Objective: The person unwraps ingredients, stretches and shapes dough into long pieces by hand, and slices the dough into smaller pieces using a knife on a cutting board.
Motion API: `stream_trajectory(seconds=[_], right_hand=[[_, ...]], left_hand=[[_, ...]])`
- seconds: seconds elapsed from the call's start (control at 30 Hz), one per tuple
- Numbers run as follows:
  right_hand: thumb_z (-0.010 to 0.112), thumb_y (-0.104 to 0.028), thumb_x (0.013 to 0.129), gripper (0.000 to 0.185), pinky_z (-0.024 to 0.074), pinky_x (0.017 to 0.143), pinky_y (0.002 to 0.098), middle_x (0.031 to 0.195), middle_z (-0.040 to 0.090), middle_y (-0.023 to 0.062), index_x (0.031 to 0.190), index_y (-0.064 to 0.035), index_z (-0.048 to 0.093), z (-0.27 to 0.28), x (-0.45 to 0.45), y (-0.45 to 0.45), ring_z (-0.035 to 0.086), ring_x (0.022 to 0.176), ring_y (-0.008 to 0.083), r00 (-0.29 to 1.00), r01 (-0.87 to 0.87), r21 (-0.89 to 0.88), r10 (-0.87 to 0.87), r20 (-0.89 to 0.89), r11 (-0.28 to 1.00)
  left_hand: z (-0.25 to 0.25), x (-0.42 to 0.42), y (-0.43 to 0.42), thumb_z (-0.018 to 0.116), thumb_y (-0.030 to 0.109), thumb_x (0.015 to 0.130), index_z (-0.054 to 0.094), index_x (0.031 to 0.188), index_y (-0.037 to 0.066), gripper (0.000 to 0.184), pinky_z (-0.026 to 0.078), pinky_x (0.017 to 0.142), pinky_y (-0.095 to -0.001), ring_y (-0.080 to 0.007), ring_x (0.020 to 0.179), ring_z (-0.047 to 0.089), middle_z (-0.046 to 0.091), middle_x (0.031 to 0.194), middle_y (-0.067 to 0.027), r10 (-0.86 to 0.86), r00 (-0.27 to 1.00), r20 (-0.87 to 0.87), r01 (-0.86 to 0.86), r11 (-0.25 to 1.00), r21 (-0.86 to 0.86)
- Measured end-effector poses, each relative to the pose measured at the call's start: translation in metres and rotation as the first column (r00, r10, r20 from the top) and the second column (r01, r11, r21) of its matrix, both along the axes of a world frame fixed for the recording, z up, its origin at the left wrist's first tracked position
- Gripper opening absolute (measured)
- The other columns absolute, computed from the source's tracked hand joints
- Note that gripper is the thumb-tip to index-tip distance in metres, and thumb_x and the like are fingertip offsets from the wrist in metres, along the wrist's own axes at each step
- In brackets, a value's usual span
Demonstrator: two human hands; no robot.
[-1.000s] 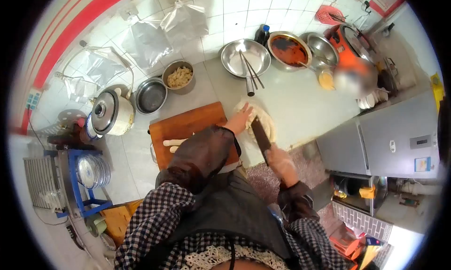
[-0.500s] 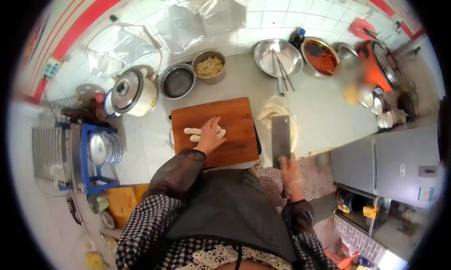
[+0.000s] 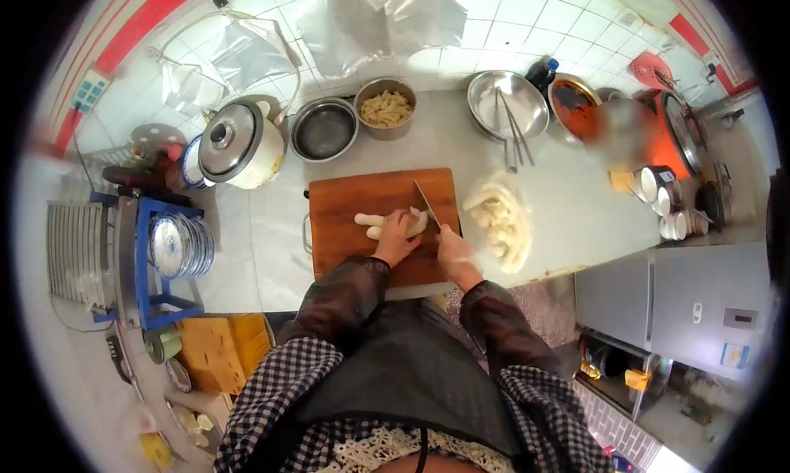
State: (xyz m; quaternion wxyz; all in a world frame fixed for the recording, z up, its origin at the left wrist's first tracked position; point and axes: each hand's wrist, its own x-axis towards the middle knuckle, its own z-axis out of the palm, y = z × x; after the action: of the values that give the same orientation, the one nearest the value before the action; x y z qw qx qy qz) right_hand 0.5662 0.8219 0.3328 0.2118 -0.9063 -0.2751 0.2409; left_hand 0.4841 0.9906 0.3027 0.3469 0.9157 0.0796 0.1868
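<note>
On the wooden cutting board [image 3: 337,193] lie pale, rod-shaped food pieces [image 3: 365,220]. My left hand [image 3: 397,239] presses down on them with its fingers curled round their right part. My right hand [image 3: 455,252] is closed on the handle of a cleaver [image 3: 426,203], whose blade stands nearly upright at the right end of the pieces. Whether the blade touches them cannot be made out. Just right of the board, a heap of pale, cut strips [image 3: 500,221] lies on the counter.
Behind the board stand a lidded pot [image 3: 232,146], a dark metal bowl [image 3: 324,130] and a pot of pale pieces [image 3: 386,109]. A steel pan [image 3: 508,104] with chopsticks and a pot of red sauce [image 3: 573,107] stand further right. Plates [image 3: 171,245] fill a blue rack at left.
My right hand has brought the cleaver from the strips on the right over to the board. My left hand moved from the strips onto the pieces on the board. The view has shifted.
</note>
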Motion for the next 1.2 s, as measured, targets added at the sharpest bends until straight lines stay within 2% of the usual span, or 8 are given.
stream_trajectory(seconds=[0.07, 0.13, 0.3, 0.37, 0.47, 0.7, 0.97, 1.2], right_hand=[[0.047, -0.015, 0.093, 0.014, 0.0476, 0.072, 0.0526, 0.090, 0.065, 0.0210, 0.105, -0.0074, 0.048, 0.008, 0.003, -0.006, 0.062, 0.087, 0.0456, 0.999, -0.042, 0.055, 0.042, 0.007, 0.998], [0.045, -0.010, 0.092, 0.018, 0.0496, 0.080, 0.0502, 0.111, 0.064, 0.0196, 0.109, -0.0081, 0.050, 0.026, 0.009, -0.005, 0.061, 0.101, 0.0417, 0.994, -0.106, -0.030, 0.106, 0.008, 0.994], [0.045, -0.006, 0.090, 0.020, 0.0508, 0.079, 0.0515, 0.108, 0.064, 0.0187, 0.109, -0.0063, 0.048, 0.056, 0.005, -0.009, 0.064, 0.095, 0.0406, 0.965, -0.246, -0.193, 0.259, 0.049, 0.950], [0.042, -0.012, 0.094, 0.019, 0.0504, 0.067, 0.0514, 0.099, 0.065, 0.0172, 0.112, -0.0085, 0.048, 0.067, 0.007, -0.018, 0.065, 0.083, 0.0394, 0.912, -0.372, -0.207, 0.397, 0.100, 0.905], [0.044, -0.011, 0.093, 0.022, 0.0501, 0.067, 0.0519, 0.100, 0.065, 0.0179, 0.114, -0.0074, 0.046, 0.061, 0.012, -0.017, 0.065, 0.084, 0.0403, 0.897, -0.408, -0.262, 0.438, 0.065, 0.874], [0.047, -0.012, 0.093, 0.025, 0.0513, 0.076, 0.0510, 0.108, 0.064, 0.0212, 0.116, -0.0065, 0.043, 0.031, 0.035, 0.058, 0.063, 0.098, 0.0432, 0.930, -0.369, -0.157, 0.365, -0.051, 0.916], [0.042, -0.012, 0.093, 0.024, 0.0506, 0.075, 0.0513, 0.098, 0.066, 0.0217, 0.117, -0.0074, 0.043, 0.046, 0.045, 0.014, 0.065, 0.092, 0.0437, 0.926, -0.376, -0.153, 0.367, -0.082, 0.914], [0.048, -0.014, 0.093, 0.016, 0.0484, 0.070, 0.0524, 0.091, 0.065, 0.0208, 0.108, -0.0103, 0.042, 0.035, 0.039, 0.070, 0.062, 0.084, 0.0472, 0.946, -0.323, -0.140, 0.317, -0.061, 0.936]], left_hand=[[0.003, 0.002, -0.004, 0.078, 0.011, 0.071, 0.055, 0.109, 0.004, 0.045, 0.042, 0.089, -0.0462, -0.0389, 0.104, 0.049, 0.050, 0.112, -0.0159, 0.033, 0.998, 0.058, -0.035, 0.999, 0.039], [-0.004, 0.008, -0.007, 0.078, 0.011, 0.072, 0.056, 0.107, 0.003, 0.041, 0.043, 0.089, -0.0454, -0.0387, 0.104, 0.050, 0.051, 0.110, -0.0157, 0.048, 0.998, 0.030, -0.049, 0.998, 0.031], [-0.020, 0.011, -0.010, 0.075, 0.009, 0.075, 0.059, 0.101, 0.004, 0.031, 0.044, 0.088, -0.0460, -0.0379, 0.104, 0.051, 0.054, 0.109, -0.0166, 0.093, 0.996, -0.009, -0.093, 0.995, -0.029], [-0.010, 0.012, -0.008, 0.071, 0.006, 0.078, 0.061, 0.097, 0.004, 0.022, 0.046, 0.085, -0.0462, -0.0368, 0.100, 0.053, 0.056, 0.105, -0.0150, 0.050, 0.986, 0.156, -0.034, 0.994, -0.100], [-0.006, 0.010, -0.012, 0.070, 0.004, 0.078, 0.063, 0.099, 0.002, 0.022, 0.046, 0.084, -0.0471, -0.0363, 0.098, 0.054, 0.057, 0.104, -0.0144, 0.090, 0.983, 0.162, -0.075, 0.993, -0.096], [-0.024, 0.008, -0.010, 0.069, 0.003, 0.077, 0.061, 0.101, 0.002, 0.024, 0.045, 0.084, -0.0474, -0.0383, 0.097, 0.053, 0.057, 0.103, -0.0159, 0.079, 0.997, -0.004, -0.079, 0.995, -0.061], [-0.035, 0.011, -0.006, 0.069, 0.004, 0.078, 0.058, 0.099, 0.003, 0.023, 0.045, 0.085, -0.0474, -0.0395, 0.095, 0.053, 0.055, 0.101, -0.0173, 0.076, 0.987, 0.141, -0.059, 0.991, -0.121], [-0.029, 0.008, -0.010, 0.071, 0.004, 0.076, 0.057, 0.103, 0.001, 0.030, 0.044, 0.089, -0.0469, -0.0400, 0.102, 0.050, 0.054, 0.105, -0.0175, 0.090, 0.996, 0.022, -0.088, 0.994, -0.071]])
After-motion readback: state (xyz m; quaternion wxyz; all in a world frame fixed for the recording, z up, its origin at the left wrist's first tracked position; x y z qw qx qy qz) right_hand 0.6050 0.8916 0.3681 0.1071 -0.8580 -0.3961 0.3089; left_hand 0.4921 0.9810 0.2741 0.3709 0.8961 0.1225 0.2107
